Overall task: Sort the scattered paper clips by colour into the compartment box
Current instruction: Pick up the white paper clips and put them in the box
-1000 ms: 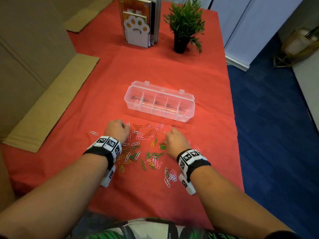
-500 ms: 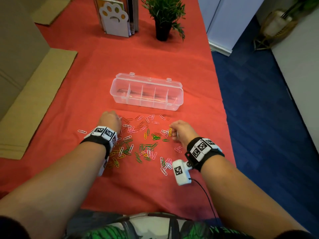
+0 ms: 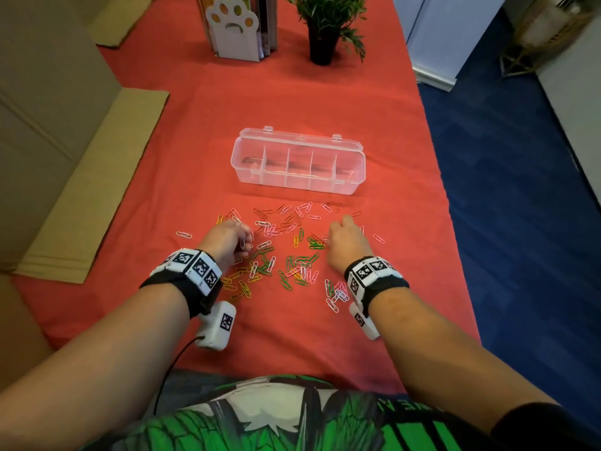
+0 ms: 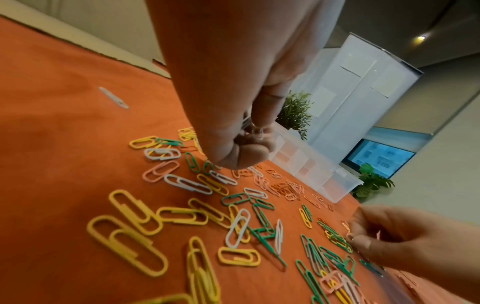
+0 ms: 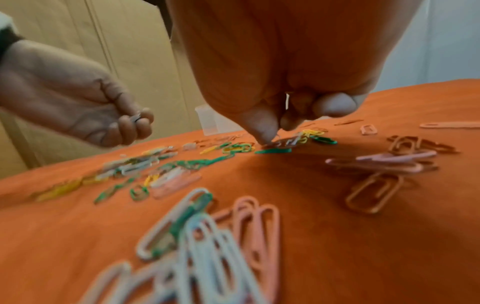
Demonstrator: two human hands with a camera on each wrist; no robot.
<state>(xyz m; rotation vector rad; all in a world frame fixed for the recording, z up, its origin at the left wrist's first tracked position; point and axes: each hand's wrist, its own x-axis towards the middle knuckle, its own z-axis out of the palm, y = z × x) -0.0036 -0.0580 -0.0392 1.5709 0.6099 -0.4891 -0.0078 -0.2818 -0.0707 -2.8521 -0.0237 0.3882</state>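
Note:
Several paper clips in white, pink, yellow, green and red lie scattered on the red cloth in front of the clear compartment box, whose lid is open. My left hand hovers at the pile's left edge with its fingers curled, pinching white clips. My right hand is palm down at the pile's right side. Its thumb and fingers pinch a reddish clip right at the cloth. The box stands beyond both hands.
A paw-shaped bookend with books and a potted plant stand at the table's far end. Cardboard lies along the left. The table's right edge drops to blue carpet. One lone white clip lies left of the pile.
My left hand has lifted and turned, showing a white clip in its fingers. My right hand has rolled back palm down onto the clips. The head view has shifted.

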